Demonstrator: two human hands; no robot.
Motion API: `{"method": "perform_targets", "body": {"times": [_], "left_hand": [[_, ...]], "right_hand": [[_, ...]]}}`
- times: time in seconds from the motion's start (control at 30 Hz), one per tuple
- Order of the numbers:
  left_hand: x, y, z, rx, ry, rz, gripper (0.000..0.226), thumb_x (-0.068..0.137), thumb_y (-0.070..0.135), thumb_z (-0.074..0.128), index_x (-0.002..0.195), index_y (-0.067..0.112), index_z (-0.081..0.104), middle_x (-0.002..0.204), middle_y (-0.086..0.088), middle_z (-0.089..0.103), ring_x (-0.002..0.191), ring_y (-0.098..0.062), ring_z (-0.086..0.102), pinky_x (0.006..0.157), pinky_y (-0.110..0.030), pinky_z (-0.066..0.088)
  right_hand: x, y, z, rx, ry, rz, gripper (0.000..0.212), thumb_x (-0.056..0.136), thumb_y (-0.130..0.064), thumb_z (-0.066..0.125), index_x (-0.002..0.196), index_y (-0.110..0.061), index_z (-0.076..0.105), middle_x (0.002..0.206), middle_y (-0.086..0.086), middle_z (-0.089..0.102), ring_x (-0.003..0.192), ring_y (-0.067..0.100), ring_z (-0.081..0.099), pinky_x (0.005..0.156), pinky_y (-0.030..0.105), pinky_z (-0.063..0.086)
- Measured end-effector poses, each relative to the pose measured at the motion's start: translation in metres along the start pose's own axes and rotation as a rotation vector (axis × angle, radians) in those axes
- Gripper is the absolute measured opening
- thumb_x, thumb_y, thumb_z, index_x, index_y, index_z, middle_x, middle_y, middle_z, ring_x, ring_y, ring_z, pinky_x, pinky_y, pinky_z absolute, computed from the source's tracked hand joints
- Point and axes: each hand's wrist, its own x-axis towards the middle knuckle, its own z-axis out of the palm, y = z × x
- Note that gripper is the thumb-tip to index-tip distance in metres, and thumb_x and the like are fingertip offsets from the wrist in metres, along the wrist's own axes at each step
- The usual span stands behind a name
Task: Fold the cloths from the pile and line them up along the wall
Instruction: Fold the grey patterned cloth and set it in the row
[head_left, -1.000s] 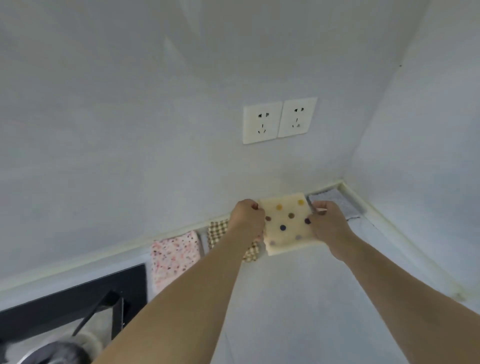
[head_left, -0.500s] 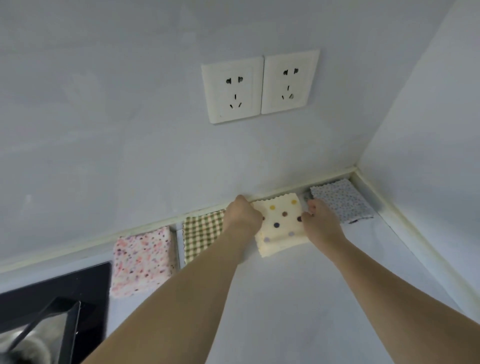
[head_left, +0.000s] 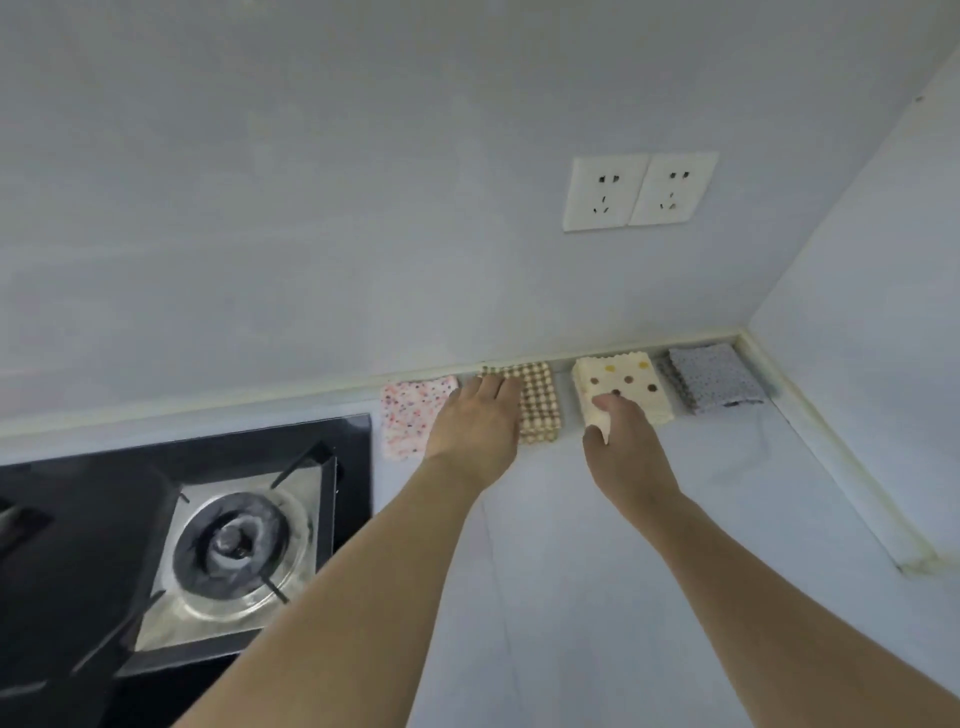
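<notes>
Several folded cloths lie in a row along the wall on the pale counter. From left: a pink speckled cloth (head_left: 410, 415), a brown checked cloth (head_left: 540, 402), a cream cloth with coloured dots (head_left: 631, 387) and a grey patterned cloth (head_left: 714, 382) in the corner. My left hand (head_left: 475, 426) lies flat with straight fingers over the gap between the pink and checked cloths, covering part of both. My right hand (head_left: 618, 436) hovers over or touches the near left corner of the cream dotted cloth, fingers relaxed. The pile is out of view.
A black gas hob (head_left: 171, 525) with a round burner (head_left: 236, 545) fills the left side. A double wall socket (head_left: 641, 189) sits above the cloths. A side wall (head_left: 883, 338) closes the counter on the right, with a raised trim along its base.
Both hands have let go of the cream dotted cloth, which now lies flat by the wall. My left hand moved left onto the checked and pink cloths. The view swung left, showing the hob.
</notes>
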Motion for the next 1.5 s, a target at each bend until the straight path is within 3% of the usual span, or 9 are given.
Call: {"method": "perform_targets", "body": {"times": [0.23, 0.5, 0.6, 0.73, 0.83, 0.93, 1.13, 1.33, 1.5], "left_hand": [[-0.114, -0.125, -0.076, 0.062, 0.091, 0.018, 0.039, 0.101, 0.025, 0.038, 0.138, 0.014, 0.041, 0.134, -0.003, 0.049, 0.122, -0.024, 0.043, 0.107, -0.033, 0.03], [-0.223, -0.25, -0.147, 0.097, 0.105, -0.129, 0.039, 0.102, 0.027, 0.035, 0.139, 0.015, 0.041, 0.136, -0.003, 0.049, 0.121, -0.023, 0.045, 0.105, -0.034, 0.035], [-0.259, -0.288, -0.161, 0.101, 0.14, -0.225, 0.039, 0.102, 0.028, 0.038, 0.139, 0.015, 0.042, 0.136, -0.003, 0.051, 0.122, -0.023, 0.046, 0.105, -0.035, 0.035], [-0.309, -0.348, -0.183, 0.125, 0.143, -0.292, 0.039, 0.102, 0.028, 0.038, 0.139, 0.015, 0.043, 0.136, -0.004, 0.051, 0.121, -0.025, 0.047, 0.102, -0.036, 0.038], [-0.344, -0.399, -0.205, 0.13, 0.184, -0.344, 0.04, 0.102, 0.028, 0.038, 0.139, 0.015, 0.041, 0.137, -0.004, 0.049, 0.121, -0.026, 0.047, 0.101, -0.036, 0.037], [-0.382, -0.455, -0.224, 0.135, 0.206, -0.377, 0.04, 0.102, 0.026, 0.037, 0.141, 0.016, 0.039, 0.138, -0.003, 0.048, 0.122, -0.024, 0.046, 0.102, -0.037, 0.037], [-0.465, -0.568, -0.26, 0.113, 0.176, -0.449, 0.04, 0.101, 0.025, 0.039, 0.141, 0.016, 0.04, 0.139, -0.003, 0.048, 0.122, -0.025, 0.045, 0.102, -0.036, 0.039], [-0.563, -0.676, -0.285, 0.079, 0.154, -0.689, 0.041, 0.101, 0.023, 0.04, 0.141, 0.016, 0.041, 0.143, -0.002, 0.044, 0.127, -0.024, 0.042, 0.101, -0.038, 0.04], [-0.645, -0.754, -0.285, 0.001, 0.107, -0.868, 0.036, 0.099, 0.022, 0.042, 0.135, 0.019, 0.049, 0.14, 0.001, 0.045, 0.125, -0.023, 0.046, 0.096, -0.039, 0.044]], "right_hand": [[-0.074, -0.139, 0.071, -0.004, 0.003, -0.108, 0.041, 0.094, -0.013, 0.049, 0.134, -0.009, 0.046, 0.136, 0.009, 0.048, 0.124, 0.023, 0.046, 0.096, 0.029, 0.036], [-0.134, -0.27, 0.138, 0.015, -0.107, -0.21, 0.042, 0.096, -0.019, 0.046, 0.138, -0.014, 0.042, 0.142, 0.002, 0.044, 0.127, 0.018, 0.044, 0.105, 0.032, 0.038], [-0.149, -0.306, 0.166, -0.02, -0.165, -0.285, 0.042, 0.097, -0.019, 0.046, 0.139, -0.016, 0.04, 0.144, 0.0, 0.042, 0.126, 0.017, 0.045, 0.099, 0.027, 0.037], [-0.175, -0.363, 0.214, 0.003, -0.244, -0.335, 0.043, 0.098, -0.017, 0.046, 0.141, -0.016, 0.039, 0.145, -0.001, 0.04, 0.105, 0.01, 0.051, 0.084, 0.019, 0.038], [-0.195, -0.417, 0.253, -0.012, -0.275, -0.398, 0.044, 0.097, -0.017, 0.047, 0.14, -0.017, 0.039, 0.146, -0.001, 0.04, 0.124, 0.016, 0.048, 0.098, 0.026, 0.041], [-0.217, -0.477, 0.299, -0.032, -0.274, -0.445, 0.043, 0.097, -0.018, 0.047, 0.14, -0.019, 0.038, 0.146, -0.002, 0.04, 0.129, 0.018, 0.045, 0.106, 0.034, 0.04], [-0.265, -0.571, 0.386, -0.018, -0.354, -0.456, 0.045, 0.096, -0.016, 0.046, 0.141, -0.017, 0.039, 0.146, 0.0, 0.039, 0.128, 0.017, 0.045, 0.101, 0.029, 0.037], [-0.302, -0.651, 0.473, -0.037, -0.495, -0.569, 0.045, 0.095, -0.018, 0.047, 0.14, -0.017, 0.039, 0.144, 0.001, 0.042, 0.129, 0.019, 0.044, 0.106, 0.034, 0.037], [-0.331, -0.7, 0.557, -0.066, -0.613, -0.644, 0.044, 0.095, -0.018, 0.044, 0.139, -0.018, 0.04, 0.143, -0.002, 0.042, 0.127, 0.017, 0.044, 0.103, 0.03, 0.038]]}}
